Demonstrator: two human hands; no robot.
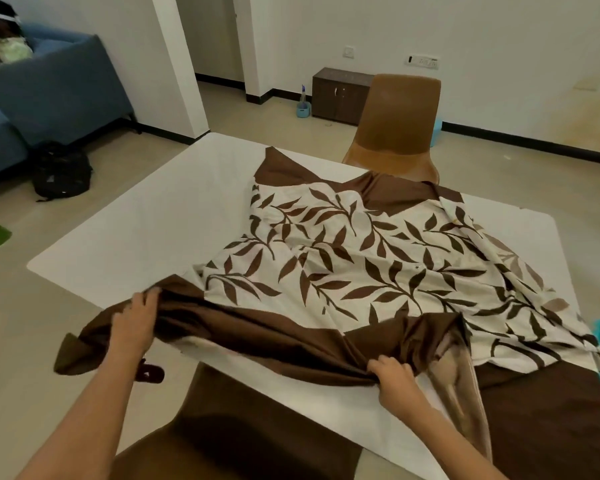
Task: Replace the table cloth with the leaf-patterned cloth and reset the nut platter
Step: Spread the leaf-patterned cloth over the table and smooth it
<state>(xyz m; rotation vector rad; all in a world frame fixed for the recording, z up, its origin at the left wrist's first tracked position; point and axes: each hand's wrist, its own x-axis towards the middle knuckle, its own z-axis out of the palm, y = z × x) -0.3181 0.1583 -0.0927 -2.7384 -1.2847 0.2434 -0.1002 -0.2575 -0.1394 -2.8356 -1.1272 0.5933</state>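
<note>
Leaf-patterned cloth, only half spread over the tabletop, is gripped by left hand and right hand; nut platter unseen.

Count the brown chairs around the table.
2. The far chair stands beyond the table; the near chair sits at its near edge, between the person's arms. More may be hidden out of frame.

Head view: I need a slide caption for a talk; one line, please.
Left grip and right grip hold the cloth by its brown border; it lies rumpled on the table.
</note>
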